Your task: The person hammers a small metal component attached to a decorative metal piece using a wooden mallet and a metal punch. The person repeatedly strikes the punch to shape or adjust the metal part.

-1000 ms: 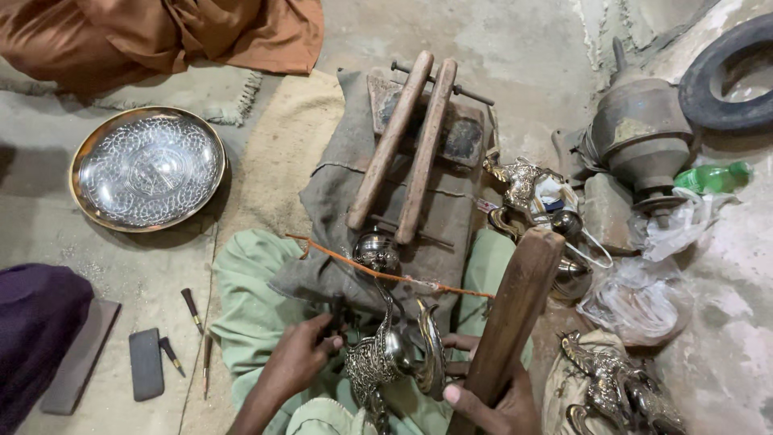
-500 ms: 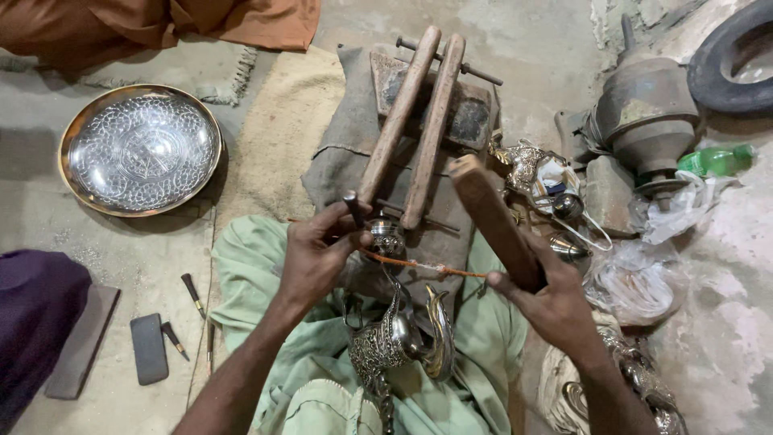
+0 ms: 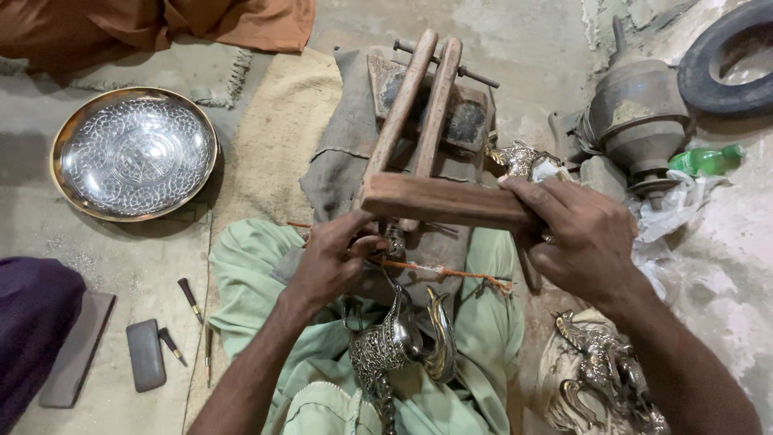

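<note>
Hands occupied the middle of the frame: the right hand (image 3: 584, 242), right of centre, was clamped around a wooden block (image 3: 447, 201) that it held level across the centre; the left hand (image 3: 334, 258), just left of centre, was closed with fingertips pinched on something small beneath the near end of the block, though what exactly it gripped could not be told; an orange cord (image 3: 443, 272) ran from those fingers toward the right, under the block; below it, in the lower middle, an ornate silver vessel (image 3: 398, 342) with a curved spout rested on the pale green cloth (image 3: 258, 282) over the person's lap; above the block, a wooden clamp (image 3: 419, 105) of two long bars stretched toward the top centre, lying on a grey cloth (image 3: 346, 153); at the upper left, an engraved silver tray (image 3: 134, 153) with a brass rim lay on the floor; at the lower left, a small dark case (image 3: 146, 354) and a few thin hand tools (image 3: 190, 300) lay just beside the green cloth; at the lower right, another ornate silver piece (image 3: 604, 379) sat on pale wrapping; at the upper right stood a dull metal pot (image 3: 636, 121), with a green plastic bottle (image 3: 704, 159) just beside it and a black tyre (image 3: 729, 60) in the corner.
</note>
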